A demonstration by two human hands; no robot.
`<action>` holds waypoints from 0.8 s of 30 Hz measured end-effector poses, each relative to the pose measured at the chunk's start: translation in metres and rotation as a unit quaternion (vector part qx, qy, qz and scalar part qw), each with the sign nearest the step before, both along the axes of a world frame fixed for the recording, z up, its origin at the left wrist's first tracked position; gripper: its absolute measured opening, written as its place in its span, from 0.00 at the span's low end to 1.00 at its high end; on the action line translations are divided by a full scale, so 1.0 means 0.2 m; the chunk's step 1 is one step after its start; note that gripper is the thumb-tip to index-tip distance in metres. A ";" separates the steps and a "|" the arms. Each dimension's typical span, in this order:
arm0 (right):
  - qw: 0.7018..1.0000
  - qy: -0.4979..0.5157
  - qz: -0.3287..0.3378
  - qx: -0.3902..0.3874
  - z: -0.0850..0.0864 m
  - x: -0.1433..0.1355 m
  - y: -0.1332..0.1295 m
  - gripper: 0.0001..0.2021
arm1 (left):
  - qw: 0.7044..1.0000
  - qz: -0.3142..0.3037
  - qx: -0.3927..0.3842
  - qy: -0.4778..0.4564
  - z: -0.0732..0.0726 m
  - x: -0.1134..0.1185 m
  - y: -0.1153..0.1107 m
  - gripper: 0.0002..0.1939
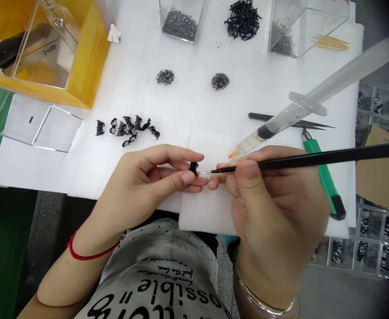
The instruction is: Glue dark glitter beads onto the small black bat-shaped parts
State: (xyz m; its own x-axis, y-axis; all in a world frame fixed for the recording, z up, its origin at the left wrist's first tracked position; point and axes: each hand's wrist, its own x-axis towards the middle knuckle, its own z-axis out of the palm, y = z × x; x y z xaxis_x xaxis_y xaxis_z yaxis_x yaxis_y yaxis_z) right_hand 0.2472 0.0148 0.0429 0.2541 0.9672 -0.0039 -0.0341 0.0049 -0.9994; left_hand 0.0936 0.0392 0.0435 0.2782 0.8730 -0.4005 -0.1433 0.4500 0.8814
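Observation:
My left hand (151, 175) pinches a small black plastic part (194, 168) between thumb and fingers, near the middle of the view. My right hand (277, 208) is closed around slim black tweezers (313, 159). Their fine metal tip points left and reaches the edge of the black part; whether it touches cannot be made out, nor whether it holds anything. Just beyond my right hand is the orange tip of a clear syringe (280, 118). Several similar black parts (128, 127) lie in a loose group beyond my left hand.
Two small piles of glittering dark bits (165, 77) lie on the white foam sheet (194, 106). Farther back are a clear box (181, 24) and a black heap (243, 20). Other tweezers (260, 117) and a green cutter (325, 181) lie right; a yellow box (86, 66) stands left.

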 end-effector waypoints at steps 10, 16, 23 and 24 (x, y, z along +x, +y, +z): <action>0.999 -0.038 -0.002 0.001 -0.03 -0.01 0.00 0.06 | 1.000 0.008 0.021 0.020 0.01 0.01 0.00 0.07; 1.000 -0.022 0.010 -0.006 -0.01 0.00 0.00 0.05 | 1.000 0.001 0.006 0.003 0.00 0.00 0.00 0.06; 0.999 0.032 0.005 0.013 -0.01 -0.01 0.01 0.05 | 1.000 -0.010 -0.006 0.002 0.00 -0.01 0.00 0.05; 0.999 0.034 0.010 0.010 -0.01 0.00 0.01 0.05 | 1.000 -0.011 -0.003 0.002 0.00 -0.01 0.00 0.05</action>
